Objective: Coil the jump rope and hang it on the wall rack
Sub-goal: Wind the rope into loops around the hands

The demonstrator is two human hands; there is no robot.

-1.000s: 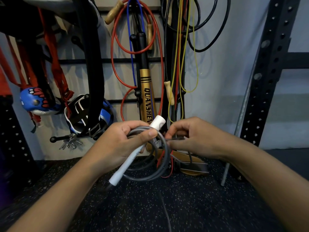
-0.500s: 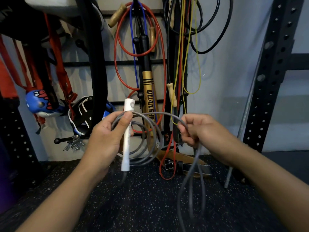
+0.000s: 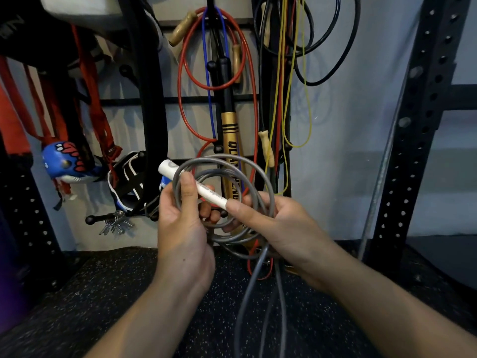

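A grey jump rope point(image 3: 260, 177) with a white handle point(image 3: 206, 191) is wound into several loops at the centre of the head view. My left hand point(image 3: 180, 228) grips the handle and the loops, thumb pressed over the cord. My right hand point(image 3: 278, 226) holds the right side of the coil, its thumb tip against the handle's lower end. Loose grey cord point(image 3: 258, 288) hangs from my right hand toward the floor. The wall rack point(image 3: 191, 99), black bars with knobbed pegs, stands just behind the coil.
Red point(image 3: 247, 81), blue, yellow point(image 3: 307, 120) and black ropes hang on the rack, along with a gold and black bat point(image 3: 229, 130). Boxing gear point(image 3: 67, 161) and keys point(image 3: 116, 223) hang at left. A black perforated steel upright point(image 3: 413, 140) stands at right. The floor is black speckled rubber point(image 3: 77, 301).
My right hand has come back to the coil and laid another loop on it. The white handle has tipped from upright to slanting, top end to the left.
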